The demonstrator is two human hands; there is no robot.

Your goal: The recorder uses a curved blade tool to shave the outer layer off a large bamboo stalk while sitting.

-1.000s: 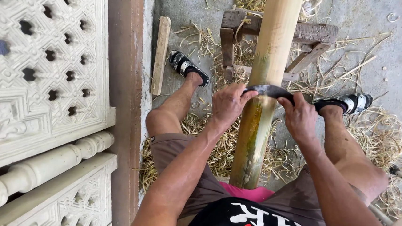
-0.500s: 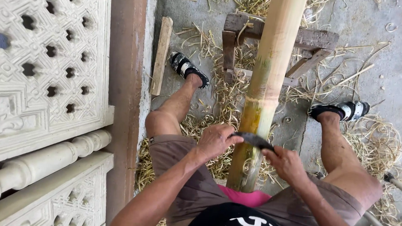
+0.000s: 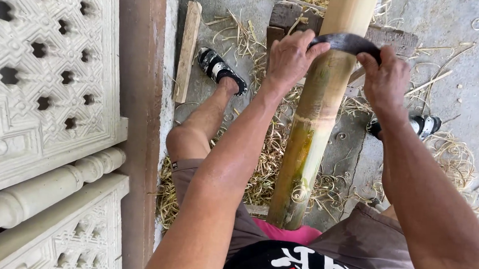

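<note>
The left hand [image 3: 291,58] is gripping one end of a dark curved blade [image 3: 344,42], its fingers curling shut around that end. The right hand [image 3: 387,77] is clamping the other end, fingers wrapping down over it. The blade is arching across the top face of a thick bamboo pole [image 3: 318,115], touching it between the two hands. The pole is slanting from the person's lap up and away, its far part resting on a rough wooden stand [image 3: 292,17]. Both arms are reaching out straight along either side of the pole. Pale shavings [image 3: 259,175] are lying around the pole's base and between the legs. A sandalled foot [image 3: 220,69] is sitting left of the pole, another [image 3: 425,126] right of it. A short plank [image 3: 187,49] is lying just beyond the left foot, beside a carved white panel [image 3: 41,70].
</note>
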